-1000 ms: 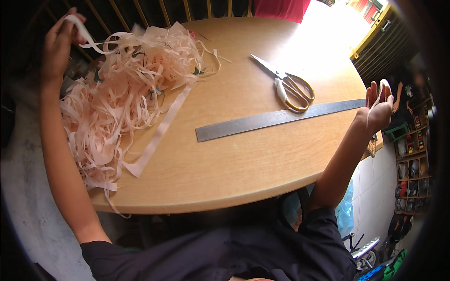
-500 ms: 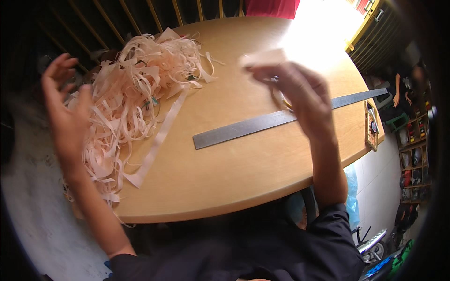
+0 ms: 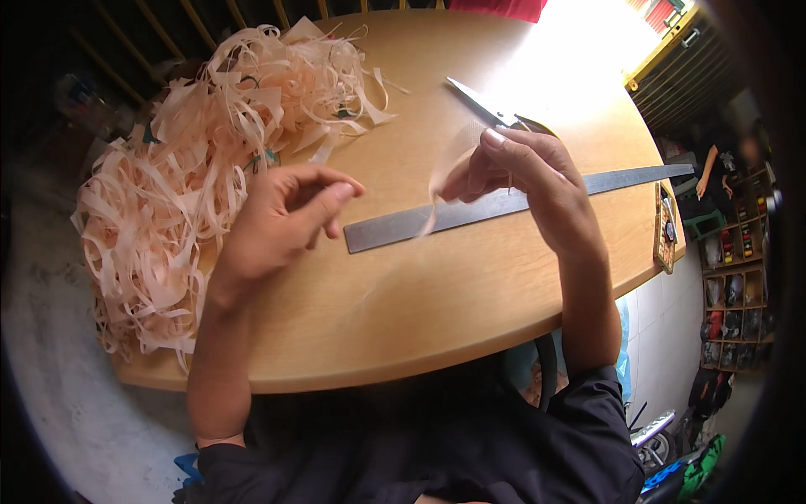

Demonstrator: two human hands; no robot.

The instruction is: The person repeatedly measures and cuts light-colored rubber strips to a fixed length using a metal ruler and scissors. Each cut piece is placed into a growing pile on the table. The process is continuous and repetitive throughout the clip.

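My right hand is closed, pinching a thin pale peach fabric strip that hangs blurred from its fingertips. Scissors with pale metal blades point to the far left just beyond this hand. Their handles are partly behind it, so whether they lie on the table or hang on the fingers is unclear. My left hand hovers over the near right side of a heap of peach strips. Its fingers are loosely curled and apart, with nothing visible in them. A long steel ruler lies beneath and between the hands.
The wooden table has a rounded edge. A small wooden tray with little items sits at its right edge. Metal bars run along the far side. A shelf with compartments stands at the right, and another person's arm shows there.
My left hand has swung right from above the far left of the heap, and its fingers have curled. My right hand's strip now hangs nearer the ruler, and the scissors have come into plain view.
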